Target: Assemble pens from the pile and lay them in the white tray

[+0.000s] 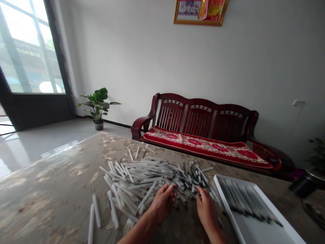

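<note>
A big heap of white pen barrels and dark pen parts lies on a patterned brown table. My left hand reaches into the near edge of the heap, fingers curled down onto the parts. My right hand rests beside it at the heap's right edge, fingers bent among the dark pieces. What either hand holds is hidden. A shallow white tray at the right carries a row of dark pens.
A dark red wooden bench with a red cushion stands behind the table. A potted plant sits by the wall, next to a large window. A black pot is at the far right.
</note>
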`<move>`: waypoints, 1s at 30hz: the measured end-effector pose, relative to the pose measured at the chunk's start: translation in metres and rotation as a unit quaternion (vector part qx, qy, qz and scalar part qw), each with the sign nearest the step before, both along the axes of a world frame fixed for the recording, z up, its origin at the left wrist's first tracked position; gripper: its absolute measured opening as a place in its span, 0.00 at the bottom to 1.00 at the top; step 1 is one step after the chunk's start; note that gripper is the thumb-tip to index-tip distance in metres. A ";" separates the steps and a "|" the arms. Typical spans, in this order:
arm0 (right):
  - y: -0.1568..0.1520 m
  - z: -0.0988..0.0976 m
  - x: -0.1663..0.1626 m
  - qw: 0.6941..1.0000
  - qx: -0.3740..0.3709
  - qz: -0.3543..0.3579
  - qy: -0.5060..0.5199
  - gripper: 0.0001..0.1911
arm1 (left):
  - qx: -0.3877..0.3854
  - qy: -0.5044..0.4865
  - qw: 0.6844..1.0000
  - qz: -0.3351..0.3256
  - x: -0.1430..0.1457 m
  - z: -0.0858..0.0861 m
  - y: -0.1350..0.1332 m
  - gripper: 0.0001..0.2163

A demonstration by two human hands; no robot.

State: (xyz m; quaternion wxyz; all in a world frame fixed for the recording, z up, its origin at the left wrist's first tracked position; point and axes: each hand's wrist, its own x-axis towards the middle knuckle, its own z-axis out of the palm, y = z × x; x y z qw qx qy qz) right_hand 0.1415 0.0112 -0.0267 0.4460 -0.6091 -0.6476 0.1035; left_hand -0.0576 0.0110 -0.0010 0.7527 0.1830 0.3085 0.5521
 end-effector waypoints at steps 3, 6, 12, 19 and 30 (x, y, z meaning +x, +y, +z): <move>0.000 0.005 -0.003 0.996 -0.020 0.022 -0.086 0.18 | 0.002 0.014 0.999 0.035 -0.001 0.001 -0.002 0.19; 0.000 0.008 -0.008 0.989 -0.040 0.014 -0.139 0.16 | 0.011 0.032 0.998 0.049 0.001 -0.001 -0.004 0.21; 0.003 0.021 -0.012 0.971 -0.091 -0.029 -0.219 0.14 | 0.015 0.051 0.996 0.074 0.004 -0.009 -0.002 0.23; -0.005 0.022 -0.004 0.984 -0.048 -0.025 -0.171 0.15 | 0.018 0.072 0.992 0.100 0.009 -0.012 -0.001 0.23; -0.022 0.012 -0.021 0.989 0.020 0.065 -0.132 0.16 | 0.019 0.075 0.992 0.098 0.011 -0.014 0.000 0.23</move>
